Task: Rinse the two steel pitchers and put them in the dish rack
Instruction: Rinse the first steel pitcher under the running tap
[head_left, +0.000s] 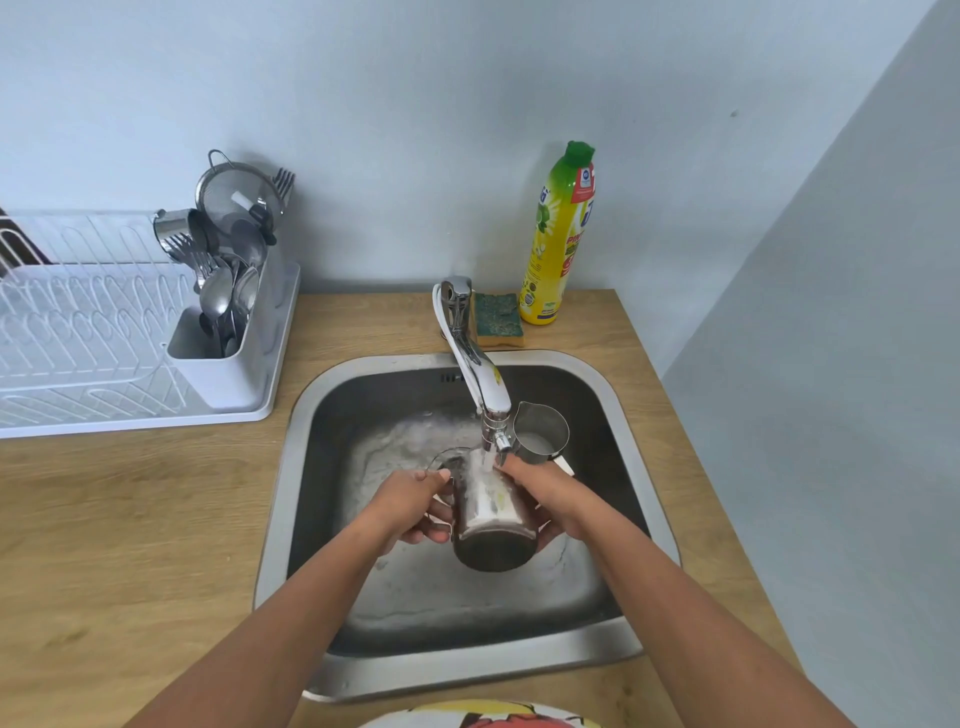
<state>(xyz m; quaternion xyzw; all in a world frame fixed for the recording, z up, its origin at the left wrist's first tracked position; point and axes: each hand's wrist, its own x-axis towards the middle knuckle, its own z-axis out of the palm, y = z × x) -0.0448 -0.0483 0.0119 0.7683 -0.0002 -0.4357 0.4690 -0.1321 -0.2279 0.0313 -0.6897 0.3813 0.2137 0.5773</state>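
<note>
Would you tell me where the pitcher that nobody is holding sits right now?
In the head view, the free pitcher sits in the sink, right of the tap spout, just beyond the right hand.

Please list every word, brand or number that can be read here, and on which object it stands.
Yellow soap bottle: label has print, but it is blurred and partly turned away; no word reads whole.
Dish rack, tap, held pitcher, second pitcher: no text seen.
</note>
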